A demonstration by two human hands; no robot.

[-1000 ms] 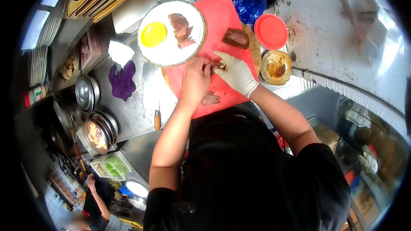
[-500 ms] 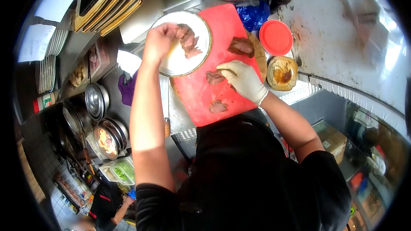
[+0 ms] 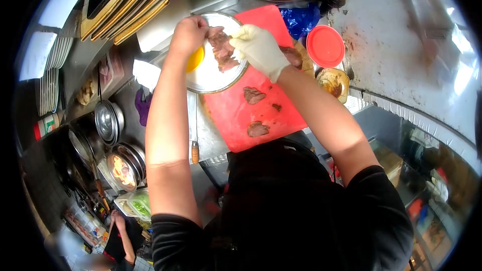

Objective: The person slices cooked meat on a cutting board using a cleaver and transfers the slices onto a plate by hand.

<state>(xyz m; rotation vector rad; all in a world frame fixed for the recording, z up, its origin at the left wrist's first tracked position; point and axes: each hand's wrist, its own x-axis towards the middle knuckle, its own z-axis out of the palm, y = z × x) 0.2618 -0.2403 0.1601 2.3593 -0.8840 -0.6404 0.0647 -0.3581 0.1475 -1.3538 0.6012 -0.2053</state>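
Observation:
A round white plate (image 3: 216, 79) with a dark rim overlaps the left of a red cutting board (image 3: 226, 125). On it lies a row of browned, pink-centred meat slices (image 3: 223, 52), beside a round yellow patch I cannot identify. My left hand (image 3: 188, 36), bare, is closed at the upper end of that row, its fingertips pinching a meat slice. From the right, my right hand (image 3: 258, 51) in a white glove reaches over the plate, fingers pinched on the row's edge. Two meat pieces lie lower on the board; a larger meat chunk (image 3: 292, 56) is partly behind my right wrist.
Right of the board stand a red round lid (image 3: 325, 46) and a stained square bowl (image 3: 332, 83). Blue plastic (image 3: 301, 19) lies behind. A wooden-handled tool (image 3: 195, 151) rests left of the board. Metal pans (image 3: 108, 121) stand farther left. A co-worker is at lower left.
My right hand has moved up and left from a meat piece on the board to the slices on the plate. My left hand stays at the plate; the yellow patch shows more.

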